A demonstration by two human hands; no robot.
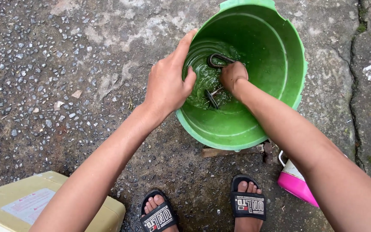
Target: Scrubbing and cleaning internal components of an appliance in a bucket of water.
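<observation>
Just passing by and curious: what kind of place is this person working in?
Probably outdoors, a yard or driveway: rough cracked concrete ground strewn with gravel, a green bucket of water standing on it, and the person in open sandals.

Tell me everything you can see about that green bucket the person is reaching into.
The round green plastic bucket stands on rough concrete ground, seen from above and seemingly tipped slightly toward the person. Its rim is chipped at the top. Inside, rippling water covers the bottom. The left hand grips the near rim; the right hand is down inside, holding a dark curved metal piece in the water. A flat piece of wood lies under its near edge, just ahead of the person's sandalled feet.
</observation>
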